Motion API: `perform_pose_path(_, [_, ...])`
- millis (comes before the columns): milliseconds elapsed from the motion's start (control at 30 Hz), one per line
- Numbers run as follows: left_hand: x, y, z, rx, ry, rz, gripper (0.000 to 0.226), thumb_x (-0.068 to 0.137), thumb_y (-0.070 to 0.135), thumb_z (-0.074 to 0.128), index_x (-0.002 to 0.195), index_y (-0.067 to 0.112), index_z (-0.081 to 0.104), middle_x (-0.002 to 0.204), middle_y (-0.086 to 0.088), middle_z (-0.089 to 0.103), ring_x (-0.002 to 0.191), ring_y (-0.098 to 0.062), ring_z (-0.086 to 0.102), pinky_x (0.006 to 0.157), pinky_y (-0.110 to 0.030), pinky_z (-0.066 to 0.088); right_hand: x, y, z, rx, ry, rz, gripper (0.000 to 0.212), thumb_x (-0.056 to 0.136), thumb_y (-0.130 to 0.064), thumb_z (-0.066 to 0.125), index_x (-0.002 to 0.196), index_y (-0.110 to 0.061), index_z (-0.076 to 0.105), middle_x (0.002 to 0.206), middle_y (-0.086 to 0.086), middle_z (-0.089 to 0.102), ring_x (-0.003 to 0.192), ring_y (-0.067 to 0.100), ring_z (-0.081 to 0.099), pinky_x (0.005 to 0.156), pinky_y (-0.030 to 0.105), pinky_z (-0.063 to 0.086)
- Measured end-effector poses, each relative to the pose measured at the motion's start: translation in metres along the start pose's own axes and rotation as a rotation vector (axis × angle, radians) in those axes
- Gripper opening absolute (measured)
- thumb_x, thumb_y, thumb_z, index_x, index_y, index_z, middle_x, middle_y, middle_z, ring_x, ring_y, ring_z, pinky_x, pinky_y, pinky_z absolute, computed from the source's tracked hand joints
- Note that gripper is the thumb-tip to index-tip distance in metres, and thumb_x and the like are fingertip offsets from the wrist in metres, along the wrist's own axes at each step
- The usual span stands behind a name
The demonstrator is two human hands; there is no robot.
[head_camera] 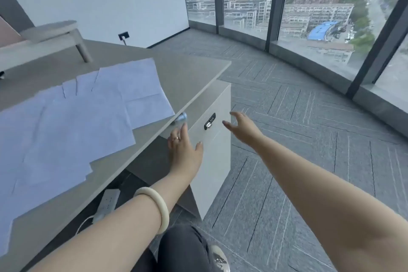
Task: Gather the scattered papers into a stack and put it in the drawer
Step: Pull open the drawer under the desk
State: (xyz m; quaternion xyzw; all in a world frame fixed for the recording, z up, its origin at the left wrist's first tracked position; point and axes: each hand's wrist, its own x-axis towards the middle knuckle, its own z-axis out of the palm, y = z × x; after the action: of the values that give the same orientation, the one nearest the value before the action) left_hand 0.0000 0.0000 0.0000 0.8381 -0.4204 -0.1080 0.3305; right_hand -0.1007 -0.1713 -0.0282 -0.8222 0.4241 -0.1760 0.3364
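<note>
Papers (72,121) lie scattered on the desk (187,73) (no stack yet) while 2 hands, left hand (184,150) and right hand (242,127), fingers open and empty, reach for the shut drawer (212,146), which probably needs gripping and pulling next.

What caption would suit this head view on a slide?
Papers lie spread across the desk while the open left hand and right hand reach toward the white cabinet under its end.

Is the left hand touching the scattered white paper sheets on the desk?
Apart. The head view shows the left hand off the grey desk, bare desktop between it and the white paper sheets.
</note>
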Motion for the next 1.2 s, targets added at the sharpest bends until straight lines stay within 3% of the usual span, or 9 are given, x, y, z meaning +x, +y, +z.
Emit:
perform_pose_path(167, [0.009, -0.006, 0.007, -0.077, 0.195, -0.179, 0.076, 0.087, 0.017, 0.058, 0.15, 0.02, 0.015, 0.157, -0.007, 0.01, 0.139, -0.032, 0.019, 0.112, -0.045, 0.027, 0.033, 0.0, 0.004, 0.068, -0.026, 0.072, 0.065, 0.094, -0.044, 0.05, 0.146, -0.009, 0.031, 0.151, 0.011, 0.034, 0.138, 0.026, 0.035, 0.109, 0.036, 0.03])
perform_pose_path(400, [0.019, 0.001, 0.025, -0.566, 0.208, -0.683, 0.079, 0.089, 0.017, 0.052, 0.152, 0.021, 0.004, 0.157, -0.011, 0.006, 0.135, -0.031, 0.032, 0.102, -0.042, 0.034, 0.092, 0.009, 0.019, 0.31, -0.02, 0.216, 0.078, 0.091, -0.047, 0.053, 0.149, -0.007, 0.02, 0.155, 0.011, 0.027, 0.142, 0.026, 0.03, 0.112, 0.037, 0.027])
perform_pose_path(567, [0.038, 0.006, 0.025, -0.67, 0.186, -0.834, 0.031, 0.092, 0.016, 0.049, 0.114, 0.015, 0.028, 0.142, -0.018, 0.03, 0.096, -0.024, 0.038, 0.08, -0.03, 0.031, 0.138, 0.006, 0.017, 0.471, 0.056, 0.222, 0.076, 0.09, -0.043, 0.057, 0.147, -0.006, 0.023, 0.149, 0.009, 0.034, 0.137, 0.023, 0.035, 0.109, 0.035, 0.029])
perform_pose_path(633, [0.043, 0.002, 0.028, -0.71, 0.159, -0.882, 0.036, 0.093, 0.016, 0.049, 0.123, 0.004, 0.033, 0.126, -0.018, 0.041, 0.095, -0.022, 0.035, 0.08, -0.027, 0.028, 0.154, 0.006, 0.017, 0.507, 0.049, 0.251, 0.052, 0.089, -0.038, 0.06, 0.127, -0.007, 0.042, 0.115, 0.006, 0.05, 0.113, 0.021, 0.049, 0.09, 0.031, 0.037])
perform_pose_path(700, [0.047, -0.001, 0.03, -0.758, 0.165, -0.909, 0.041, 0.093, 0.015, 0.049, 0.127, -0.001, 0.033, 0.12, -0.015, 0.044, 0.096, -0.022, 0.036, 0.08, -0.025, 0.027, 0.167, 0.008, 0.02, 0.584, 0.056, 0.257, 0.039, 0.086, -0.034, 0.066, 0.107, -0.012, 0.043, 0.101, 0.003, 0.05, 0.1, 0.021, 0.052, 0.081, 0.029, 0.038])
perform_pose_path(833, [0.048, -0.001, 0.031, -0.751, 0.185, -0.894, 0.042, 0.091, 0.018, 0.049, 0.129, 0.008, 0.034, 0.138, -0.01, 0.036, 0.097, -0.023, 0.038, 0.08, -0.027, 0.027, 0.18, 0.013, 0.02, 0.717, 0.058, 0.286, 0.059, 0.076, -0.032, 0.075, 0.121, -0.01, 0.044, 0.11, 0.002, 0.054, 0.1, 0.02, 0.055, 0.085, 0.031, 0.044])
perform_pose_path(967, [0.046, -0.001, 0.032, -0.737, 0.187, -0.902, 0.055, 0.093, 0.02, 0.048, 0.141, 0.009, 0.026, 0.147, -0.011, 0.029, 0.11, -0.025, 0.04, 0.083, -0.028, 0.025, 0.225, 0.059, 0.04, 0.668, 0.059, 0.307, 0.097, 0.036, -0.064, 0.08, 0.119, -0.024, 0.049, 0.12, -0.001, 0.06, 0.117, 0.027, 0.053, 0.1, 0.046, 0.045])
perform_pose_path(1100, [0.045, -0.003, 0.032, -0.738, 0.196, -0.9, 0.052, 0.092, 0.021, 0.05, 0.139, 0.007, 0.031, 0.144, -0.011, 0.032, 0.097, -0.021, 0.035, 0.083, -0.03, 0.027, 0.222, 0.06, 0.035, 0.638, 0.032, 0.318, 0.102, 0.028, -0.068, 0.081, 0.115, -0.025, 0.048, 0.114, -0.003, 0.061, 0.12, 0.026, 0.052, 0.101, 0.047, 0.044])
perform_pose_path(1200, [0.041, -0.004, 0.03, -0.745, 0.198, -0.892, 0.031, 0.091, 0.023, 0.051, 0.118, 0.011, 0.042, 0.129, -0.011, 0.042, 0.096, -0.024, 0.041, 0.081, -0.03, 0.03, 0.221, 0.065, 0.03, 0.619, -0.007, 0.325, 0.091, 0.026, -0.073, 0.08, 0.098, -0.027, 0.048, 0.109, -0.005, 0.059, 0.12, 0.026, 0.051, 0.103, 0.045, 0.042])
